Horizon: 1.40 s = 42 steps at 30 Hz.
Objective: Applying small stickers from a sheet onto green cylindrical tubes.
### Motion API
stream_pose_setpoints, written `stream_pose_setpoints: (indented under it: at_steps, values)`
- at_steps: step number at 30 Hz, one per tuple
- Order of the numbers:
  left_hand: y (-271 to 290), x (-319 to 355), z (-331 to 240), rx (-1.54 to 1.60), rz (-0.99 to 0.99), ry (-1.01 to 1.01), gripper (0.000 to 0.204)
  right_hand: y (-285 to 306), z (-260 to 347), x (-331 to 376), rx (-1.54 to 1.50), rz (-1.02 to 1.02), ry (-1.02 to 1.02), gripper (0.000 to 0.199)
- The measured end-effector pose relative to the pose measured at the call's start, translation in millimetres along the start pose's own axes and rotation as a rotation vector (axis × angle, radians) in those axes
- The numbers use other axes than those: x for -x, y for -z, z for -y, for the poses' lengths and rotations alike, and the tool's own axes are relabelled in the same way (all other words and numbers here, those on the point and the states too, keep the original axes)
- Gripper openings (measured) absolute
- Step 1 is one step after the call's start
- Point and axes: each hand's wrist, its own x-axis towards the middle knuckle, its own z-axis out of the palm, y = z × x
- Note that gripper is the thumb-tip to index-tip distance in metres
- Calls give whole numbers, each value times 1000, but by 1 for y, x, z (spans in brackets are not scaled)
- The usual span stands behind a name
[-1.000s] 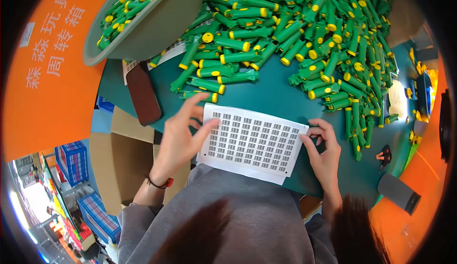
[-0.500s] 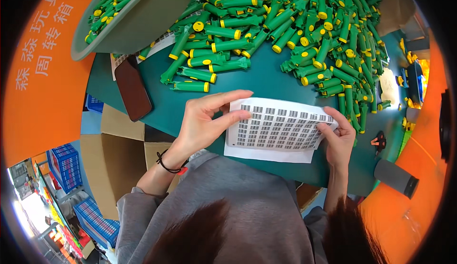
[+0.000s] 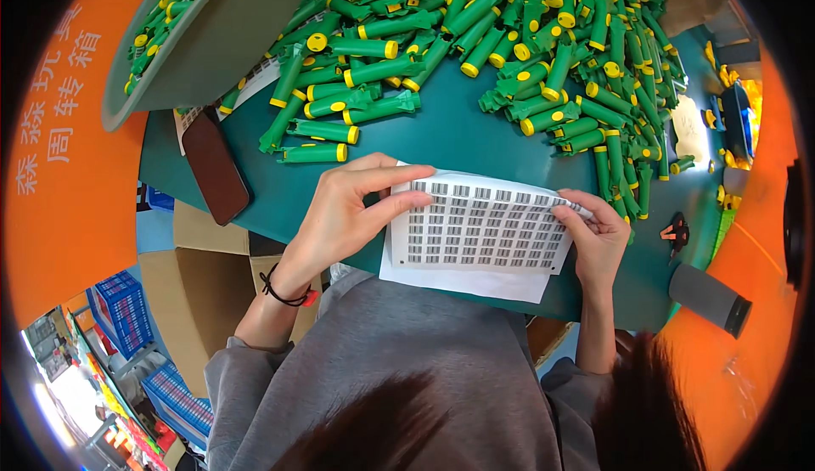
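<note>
Between my hands is a white sticker sheet [image 3: 484, 225] printed with rows of small black barcode-like labels. My left hand [image 3: 352, 208] pinches its upper left corner between thumb and fingers. At the upper right corner my right hand [image 3: 598, 237] grips the edge, which curls there. Below the printed sheet, a blank white sheet [image 3: 467, 284] sticks out towards me; whether the two are joined I cannot tell. Beyond the sheet lies a big pile of green plastic tubes with yellow ends [image 3: 543, 55] on the dark green table [image 3: 441, 135].
A dark phone [image 3: 216, 169] lies at the table's left, beside a tilted grey-green tub [image 3: 212, 46] of more green tubes. An open cardboard box [image 3: 199, 288] stands below left. On the right are a grey cylinder [image 3: 709, 299] and a small black-and-orange tool [image 3: 676, 233].
The sheet has tilted so its printed face shows flatter and more fully. Both hands keep their grip on its corners. The whole view has shifted slightly.
</note>
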Motion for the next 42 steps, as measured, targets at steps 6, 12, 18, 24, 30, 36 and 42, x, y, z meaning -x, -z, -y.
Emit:
stream_pose_setpoints:
  at_steps: [6, 12, 18, 24, 30, 36, 42]
  values:
    - [-7, -1, -8, -48, -112, -32, 28, 9, -14, 1, -46, -27, 22, 20]
    - [-10, -5, -3, -21, -102, 2, 20, -14, 25, 0, 698, -202, 578, 39]
    - [-27, -6, -9, 114, -95, 81, 23, -51, 42, -16, 872, 251, 755, 39]
    - [-23, -13, -3, -43, -78, -116, 23, -46, 33, -21, 500, 460, 104, 17]
    - [-30, -17, 6, -148, -210, -300, 21, -62, 31, -31, 551, 266, 424, 16]
    - [-23, -21, 6, -339, -174, -414, 16, -55, 22, -47, 546, 382, 463, 13]
    - [-17, -28, 3, -481, -244, -456, 14, -49, 39, -73, 639, 290, 698, 17]
